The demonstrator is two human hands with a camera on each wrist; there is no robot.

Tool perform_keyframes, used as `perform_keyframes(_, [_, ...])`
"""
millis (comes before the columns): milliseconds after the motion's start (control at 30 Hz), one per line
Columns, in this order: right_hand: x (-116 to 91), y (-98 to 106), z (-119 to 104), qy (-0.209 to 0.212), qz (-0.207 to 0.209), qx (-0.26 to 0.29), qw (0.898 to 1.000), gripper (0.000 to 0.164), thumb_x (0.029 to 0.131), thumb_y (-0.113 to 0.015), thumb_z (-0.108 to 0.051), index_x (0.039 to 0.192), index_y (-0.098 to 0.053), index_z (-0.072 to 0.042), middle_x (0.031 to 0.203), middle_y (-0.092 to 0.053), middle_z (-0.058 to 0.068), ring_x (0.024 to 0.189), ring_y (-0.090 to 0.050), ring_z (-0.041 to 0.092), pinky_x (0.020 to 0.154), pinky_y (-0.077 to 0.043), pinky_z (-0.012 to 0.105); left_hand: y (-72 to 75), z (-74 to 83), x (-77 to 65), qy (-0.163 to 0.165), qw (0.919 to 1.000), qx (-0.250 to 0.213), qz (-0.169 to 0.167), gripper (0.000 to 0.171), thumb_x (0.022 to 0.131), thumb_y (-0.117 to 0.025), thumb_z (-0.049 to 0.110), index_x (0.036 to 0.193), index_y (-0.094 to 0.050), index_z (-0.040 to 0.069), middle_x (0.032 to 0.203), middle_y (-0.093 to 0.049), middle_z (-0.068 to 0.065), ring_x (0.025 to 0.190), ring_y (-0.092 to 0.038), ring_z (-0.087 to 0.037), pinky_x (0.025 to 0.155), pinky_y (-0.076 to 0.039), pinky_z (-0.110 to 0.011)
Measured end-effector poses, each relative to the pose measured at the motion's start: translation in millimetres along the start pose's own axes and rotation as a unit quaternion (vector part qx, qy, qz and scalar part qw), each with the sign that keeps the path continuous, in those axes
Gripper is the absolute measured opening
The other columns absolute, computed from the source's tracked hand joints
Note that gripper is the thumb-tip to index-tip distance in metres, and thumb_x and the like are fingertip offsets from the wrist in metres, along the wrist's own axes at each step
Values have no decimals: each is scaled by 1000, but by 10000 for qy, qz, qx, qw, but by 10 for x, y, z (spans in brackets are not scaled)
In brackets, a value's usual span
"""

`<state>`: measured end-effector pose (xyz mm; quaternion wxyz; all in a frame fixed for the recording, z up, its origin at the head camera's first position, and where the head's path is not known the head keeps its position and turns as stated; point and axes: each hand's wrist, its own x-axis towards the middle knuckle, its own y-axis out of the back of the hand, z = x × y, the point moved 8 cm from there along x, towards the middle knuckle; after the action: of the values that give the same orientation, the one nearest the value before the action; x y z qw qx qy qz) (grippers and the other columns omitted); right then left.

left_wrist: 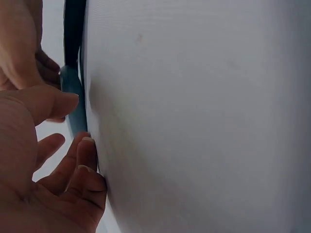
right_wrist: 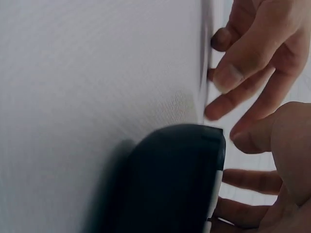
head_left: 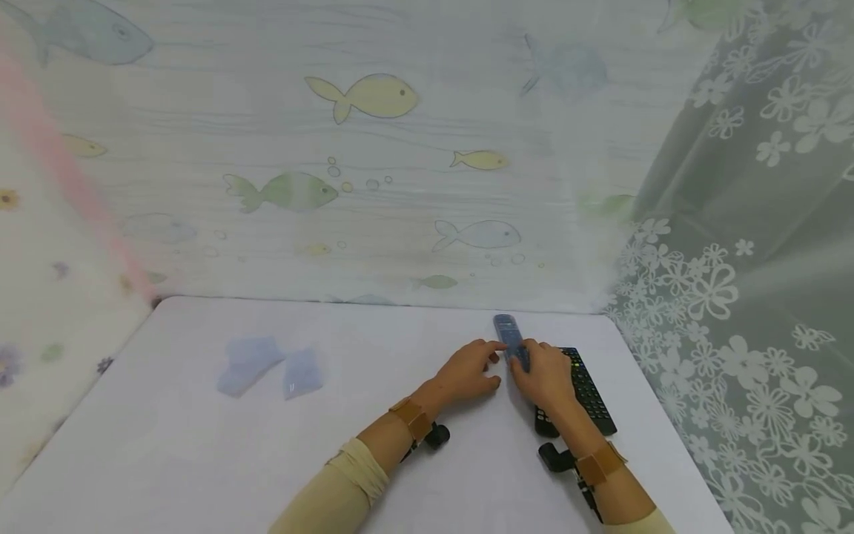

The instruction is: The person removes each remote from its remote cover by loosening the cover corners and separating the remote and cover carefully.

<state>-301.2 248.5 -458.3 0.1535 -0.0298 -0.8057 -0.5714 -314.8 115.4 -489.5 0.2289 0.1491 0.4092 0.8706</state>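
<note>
A slim blue-grey remote control lies near the far edge of the table, angled away from me. My right hand grips its near part, thumb on the left side and fingers on the right. Close by on the left, my left hand reaches a fingertip to the remote's side, its other fingers loosely bent. In the left wrist view, the left fingertips are low at the white tabletop beside the teal-looking remote. The right forearm partly covers a black keypad with many small keys.
A black device's rounded end shows under the right wrist, large in the right wrist view. Thin translucent bluish plastic sleeves lie on the left of the white table. A fish-patterned curtain hangs behind, a flowered sheer one at right.
</note>
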Motion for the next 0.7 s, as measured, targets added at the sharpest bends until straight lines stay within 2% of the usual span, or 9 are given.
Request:
perform_keyframes(133, [16, -13, 0, 129, -64, 108, 9998, 33, 95, -68, -11, 124, -70, 6, 109, -72, 28, 100, -68, 47, 91, -52, 64, -42, 47, 58, 36, 9999, -91, -29, 60, 93, -79, 15, 150, -59, 13, 121, -66, -3, 97, -60, -8, 83, -51, -22])
perform_keyframes(333, [34, -44, 10, -10, -394, 217, 9990, 43, 86, -66, 2, 129, -69, 6, 115, -70, 29, 107, -66, 47, 97, -49, 65, -50, 41, 69, 213, 9990, -394, -47, 62, 89, -82, 11, 148, -62, 12, 114, -65, -4, 92, -60, -9, 76, -50, -22])
perform_keyframes(533, [19, -38, -59, 112, -475, 313, 9983, 53, 78, -60, 14, 130, -69, 6, 119, -69, 30, 110, -64, 49, 99, -49, 64, 4, -16, 14, 398, 9979, -504, 5, 62, 90, -81, 10, 148, -62, 14, 117, -67, -2, 97, -62, -10, 78, -52, -24])
perform_keyframes(700, [-18, 24, -139, 360, -162, 602, 9974, 56, 75, -61, 17, 129, -69, 5, 119, -69, 28, 110, -64, 48, 97, -50, 62, 136, -19, -66, 278, 9978, -538, 266, 58, 90, -82, 9, 145, -65, 13, 122, -69, -2, 104, -66, -13, 85, -55, -26])
